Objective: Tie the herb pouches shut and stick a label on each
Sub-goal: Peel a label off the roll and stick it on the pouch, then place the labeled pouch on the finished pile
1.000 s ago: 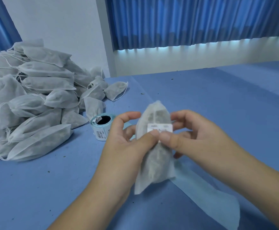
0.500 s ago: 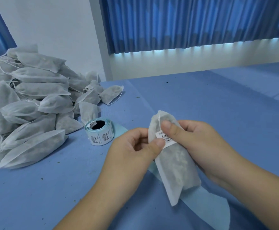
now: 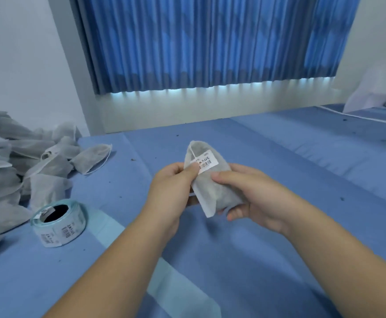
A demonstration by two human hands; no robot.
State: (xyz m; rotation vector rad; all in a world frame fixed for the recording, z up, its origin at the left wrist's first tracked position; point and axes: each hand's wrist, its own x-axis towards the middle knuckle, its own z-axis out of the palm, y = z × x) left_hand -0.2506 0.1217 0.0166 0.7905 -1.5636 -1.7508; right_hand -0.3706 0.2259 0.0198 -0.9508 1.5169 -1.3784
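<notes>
I hold one white herb pouch [image 3: 212, 191] up over the blue table, tilted, with its gathered neck pointing up and away. A white barcode label [image 3: 206, 162] sits on its upper face. My left hand [image 3: 174, 187] pinches the pouch at the label's left end, thumb on top. From the right and below, my right hand [image 3: 249, 196] cradles the pouch, its fingers curled around the body. A roll of labels [image 3: 57, 223] on pale teal backing stands on the table at the left.
A big heap of white pouches [image 3: 8, 166] fills the table's left side. A strip of teal label backing [image 3: 176, 288] trails toward the near edge. Dark herb crumbs dot the blue table cover [image 3: 279, 157]. A blue curtain and wall stand behind.
The pouch has swung further right and tilted flatter. My right thumb has come off the label and slid down the pouch body. The view has turned right, pushing the heap toward the left edge.
</notes>
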